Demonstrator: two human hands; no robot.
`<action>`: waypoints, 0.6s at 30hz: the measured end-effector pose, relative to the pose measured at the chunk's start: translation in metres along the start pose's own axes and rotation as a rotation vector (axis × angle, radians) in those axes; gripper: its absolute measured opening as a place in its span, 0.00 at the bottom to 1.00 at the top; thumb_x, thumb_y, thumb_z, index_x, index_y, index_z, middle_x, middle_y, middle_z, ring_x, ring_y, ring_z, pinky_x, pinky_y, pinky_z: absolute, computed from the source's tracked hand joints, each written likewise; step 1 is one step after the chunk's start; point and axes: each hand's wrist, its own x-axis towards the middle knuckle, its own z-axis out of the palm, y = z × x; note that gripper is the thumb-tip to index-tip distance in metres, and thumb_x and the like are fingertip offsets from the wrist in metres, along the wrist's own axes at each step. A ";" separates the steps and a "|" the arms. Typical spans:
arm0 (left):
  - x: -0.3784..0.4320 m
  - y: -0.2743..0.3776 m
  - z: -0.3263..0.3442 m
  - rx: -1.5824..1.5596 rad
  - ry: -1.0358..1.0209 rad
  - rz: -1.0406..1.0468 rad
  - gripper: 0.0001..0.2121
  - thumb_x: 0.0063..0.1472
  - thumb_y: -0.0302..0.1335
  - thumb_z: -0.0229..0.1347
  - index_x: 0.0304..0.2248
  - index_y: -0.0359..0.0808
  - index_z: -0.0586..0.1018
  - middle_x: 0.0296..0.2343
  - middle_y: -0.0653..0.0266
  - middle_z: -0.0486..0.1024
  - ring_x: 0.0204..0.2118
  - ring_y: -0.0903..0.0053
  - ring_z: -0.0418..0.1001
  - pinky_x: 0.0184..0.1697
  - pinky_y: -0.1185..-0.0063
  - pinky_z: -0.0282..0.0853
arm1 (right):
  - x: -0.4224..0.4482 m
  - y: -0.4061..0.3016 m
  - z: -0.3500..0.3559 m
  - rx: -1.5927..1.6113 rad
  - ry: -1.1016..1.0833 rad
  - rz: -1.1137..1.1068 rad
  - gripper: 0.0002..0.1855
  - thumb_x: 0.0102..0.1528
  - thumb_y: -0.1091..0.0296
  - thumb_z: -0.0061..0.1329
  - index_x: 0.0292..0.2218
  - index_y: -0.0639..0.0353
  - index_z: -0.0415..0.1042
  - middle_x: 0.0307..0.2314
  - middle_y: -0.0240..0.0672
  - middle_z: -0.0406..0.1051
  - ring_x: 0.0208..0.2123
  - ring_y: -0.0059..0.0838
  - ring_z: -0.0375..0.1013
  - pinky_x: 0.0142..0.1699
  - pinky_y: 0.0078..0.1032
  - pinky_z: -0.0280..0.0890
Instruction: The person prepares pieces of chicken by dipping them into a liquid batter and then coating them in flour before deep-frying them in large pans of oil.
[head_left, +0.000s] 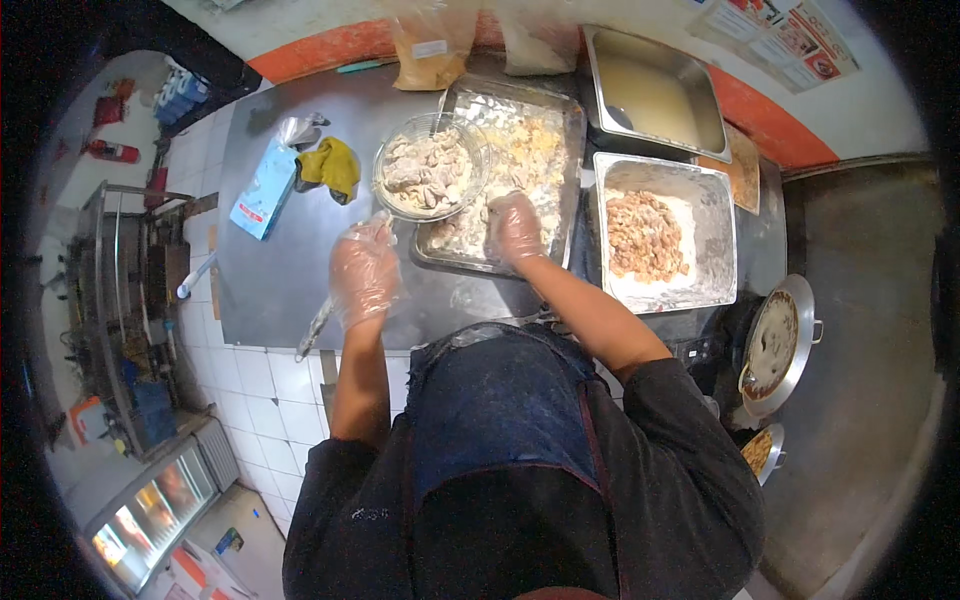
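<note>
My left hand (365, 266), in a clear plastic glove, grips the handle of a round wire strainer (380, 196); the handle's wrapped end sticks out below the hand. Flour-coated pieces of meat (427, 171) fill the strainer, which rests over the left part of a metal tray (576, 150). In the tray, my gloved right hand (516, 225) reaches down among floury crumbs, fingers partly hidden, so whether it holds anything does not show. To the right, a deep steel pan (712, 225) holds more meat pieces (645, 232) on white flour.
Behind that pan stands another steel pan (652, 90) with pale liquid. Bags of powder (429, 52) line the wall. A blue box (266, 187) and a yellow cloth (334, 169) lie at the left. Beyond the table's right edge is a wide frying pan (780, 345).
</note>
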 end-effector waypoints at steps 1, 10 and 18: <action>-0.001 -0.001 -0.001 0.031 -0.014 -0.003 0.10 0.59 0.30 0.51 0.37 0.36 0.81 0.32 0.51 0.77 0.36 0.55 0.75 0.38 0.66 0.69 | 0.002 0.008 -0.003 0.000 -0.006 -0.007 0.09 0.42 0.71 0.58 0.29 0.59 0.75 0.27 0.47 0.71 0.32 0.47 0.72 0.41 0.40 0.68; -0.016 -0.001 0.012 0.146 -0.104 -0.004 0.10 0.60 0.31 0.51 0.37 0.38 0.81 0.32 0.51 0.77 0.36 0.54 0.75 0.39 0.64 0.70 | 0.084 -0.049 -0.122 0.837 -0.336 0.901 0.15 0.43 0.75 0.56 0.36 0.62 0.79 0.32 0.33 0.78 0.31 0.21 0.75 0.36 0.19 0.69; -0.023 -0.016 0.049 0.143 -0.073 0.153 0.11 0.59 0.32 0.52 0.37 0.35 0.80 0.32 0.48 0.77 0.36 0.52 0.75 0.40 0.63 0.70 | 0.096 -0.078 -0.132 0.584 -0.555 0.312 0.15 0.52 0.61 0.54 0.39 0.59 0.79 0.36 0.37 0.78 0.37 0.29 0.76 0.46 0.25 0.69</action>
